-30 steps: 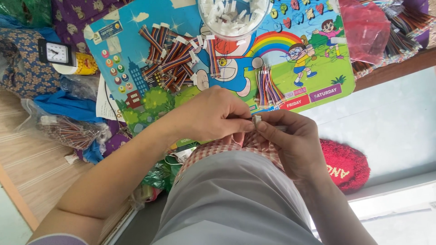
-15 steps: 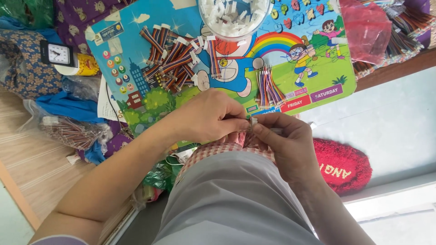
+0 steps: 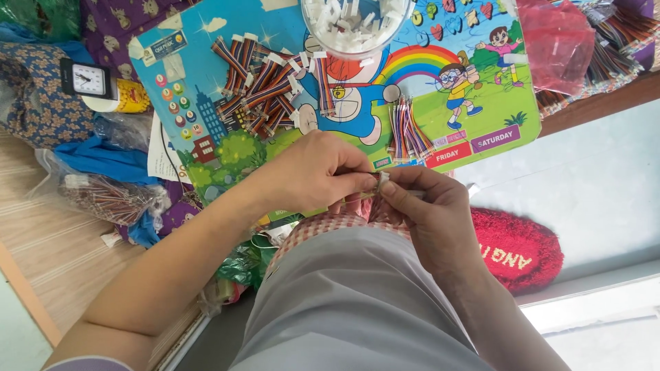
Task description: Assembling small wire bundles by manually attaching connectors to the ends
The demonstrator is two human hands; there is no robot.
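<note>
Above your lap, both hands meet over a small white connector [image 3: 382,180] with its short wire end. Your left hand [image 3: 313,175] and right hand [image 3: 426,206] each pinch it between pressed fingertips, as half a second ago; nothing has shifted. Judge the fitting step as ongoing. Finished ribbon cables [image 3: 261,86] lie on the cartoon-printed surface [image 3: 206,103].

The small white connector [image 3: 382,180] pinched between both hands is mostly hidden by fingertips [image 3: 364,180].
</note>
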